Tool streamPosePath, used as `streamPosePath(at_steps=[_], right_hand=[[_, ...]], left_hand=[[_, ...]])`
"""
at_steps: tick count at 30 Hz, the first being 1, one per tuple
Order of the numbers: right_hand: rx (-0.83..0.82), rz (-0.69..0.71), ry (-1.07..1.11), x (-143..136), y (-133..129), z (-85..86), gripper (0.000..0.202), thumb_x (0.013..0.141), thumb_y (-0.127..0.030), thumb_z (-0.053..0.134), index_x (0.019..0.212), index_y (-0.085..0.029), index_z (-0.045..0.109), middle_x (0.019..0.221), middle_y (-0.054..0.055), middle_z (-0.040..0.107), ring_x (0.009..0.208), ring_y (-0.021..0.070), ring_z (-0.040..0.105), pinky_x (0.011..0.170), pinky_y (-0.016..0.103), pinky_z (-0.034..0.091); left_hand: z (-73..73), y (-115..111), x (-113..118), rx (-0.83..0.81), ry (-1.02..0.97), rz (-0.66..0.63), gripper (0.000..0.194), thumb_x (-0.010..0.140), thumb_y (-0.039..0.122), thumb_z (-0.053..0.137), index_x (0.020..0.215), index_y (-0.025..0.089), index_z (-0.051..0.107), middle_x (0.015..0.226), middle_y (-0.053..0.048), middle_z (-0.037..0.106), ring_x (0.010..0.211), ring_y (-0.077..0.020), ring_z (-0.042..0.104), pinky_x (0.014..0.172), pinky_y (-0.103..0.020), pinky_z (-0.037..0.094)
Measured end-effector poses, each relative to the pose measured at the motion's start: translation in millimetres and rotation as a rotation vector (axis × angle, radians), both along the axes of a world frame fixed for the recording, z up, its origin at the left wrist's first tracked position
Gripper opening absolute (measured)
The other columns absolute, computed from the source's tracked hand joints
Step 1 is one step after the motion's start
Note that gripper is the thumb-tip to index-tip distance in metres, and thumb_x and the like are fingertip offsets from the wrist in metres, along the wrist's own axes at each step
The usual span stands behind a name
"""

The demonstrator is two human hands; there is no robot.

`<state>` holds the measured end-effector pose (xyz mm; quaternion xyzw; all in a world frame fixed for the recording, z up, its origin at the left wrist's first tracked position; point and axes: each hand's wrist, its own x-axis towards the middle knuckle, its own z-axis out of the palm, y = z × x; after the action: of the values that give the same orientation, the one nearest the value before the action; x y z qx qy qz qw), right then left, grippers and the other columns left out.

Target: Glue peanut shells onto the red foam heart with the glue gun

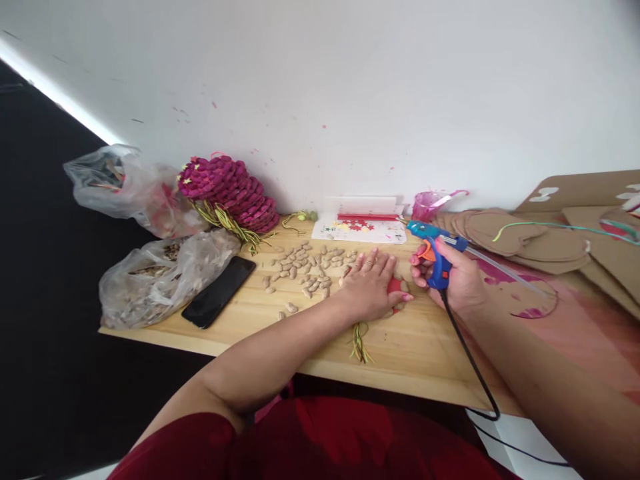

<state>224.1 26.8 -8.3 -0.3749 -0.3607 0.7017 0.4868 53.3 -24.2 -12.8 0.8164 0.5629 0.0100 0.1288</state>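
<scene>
My right hand (457,273) grips a blue hot glue gun (439,263) with an orange trigger; its nozzle points up and left, and a clear glue stick (505,268) sticks out behind. Palm down, my left hand (367,287) lies flat with fingers stretched over a red and tan piece (396,287), which it mostly hides. A yellow-green tassel (360,343) shows below that hand. Loose peanuts in their shells (300,261) are scattered on the wooden table (310,347) to the left of my left hand.
A black phone (220,291) and plastic bags (160,283) are at the left. Pink tasselled pieces (233,193) lean against the wall. Behind my hands is a white card (325,230) with small stars. Cardboard cutouts (500,233) and a pink-stained cup (425,205) sit at right. The gun's cord (470,363) hangs over the edge.
</scene>
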Motion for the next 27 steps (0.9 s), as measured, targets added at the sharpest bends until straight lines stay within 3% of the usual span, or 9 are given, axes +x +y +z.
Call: streamPosePath(at_steps=[5, 12, 21, 27], right_hand=[[0.004, 0.017, -0.018, -2.3, -3.3, 1.0, 0.034, 0.068, -0.044, 0.082, 0.068, -0.019, 0.058, 0.074, 0.01, 0.068, 0.063, 0.0216, 0.067, 0.037, 0.022, 0.044], [0.007, 0.034, -0.032, -1.5, -3.1, -0.7, 0.027, 0.072, -0.042, 0.081, 0.072, -0.019, 0.066, 0.073, 0.008, 0.07, 0.055, 0.0166, 0.061, 0.038, 0.022, 0.046], [0.029, 0.032, -0.013, -3.5, -6.0, -1.2, 0.036, 0.07, -0.043, 0.084, 0.068, -0.02, 0.055, 0.071, 0.009, 0.068, 0.067, 0.0219, 0.068, 0.041, 0.022, 0.045], [0.035, 0.035, -0.02, -3.5, -5.1, 0.0, 0.034, 0.075, -0.043, 0.08, 0.071, -0.021, 0.053, 0.069, 0.008, 0.067, 0.068, 0.0218, 0.069, 0.041, 0.022, 0.044]], left_hand=[[-2.4, -1.1, 0.9, 0.025, 0.01, -0.029, 0.085, 0.102, 0.069, 0.018, 0.165, 0.013, 0.017, 0.173, -0.008, 0.014, 0.161, -0.0301, 0.001, 0.131, -0.053, 0.005], [-4.4, -1.6, -0.1, 0.067, 0.008, -0.022, 0.082, 0.102, 0.067, 0.016, 0.166, 0.015, 0.017, 0.173, -0.004, 0.014, 0.161, -0.0304, 0.001, 0.131, -0.056, 0.005], [-3.2, -3.0, 0.8, 0.067, 0.001, -0.012, 0.08, 0.103, 0.065, 0.017, 0.166, 0.016, 0.017, 0.173, -0.002, 0.017, 0.161, -0.0297, 0.002, 0.13, -0.057, 0.004], [-2.8, -3.7, 0.9, 0.076, 0.007, -0.005, 0.078, 0.103, 0.064, 0.019, 0.166, 0.017, 0.018, 0.173, -0.001, 0.017, 0.161, -0.0298, 0.002, 0.131, -0.057, 0.004]])
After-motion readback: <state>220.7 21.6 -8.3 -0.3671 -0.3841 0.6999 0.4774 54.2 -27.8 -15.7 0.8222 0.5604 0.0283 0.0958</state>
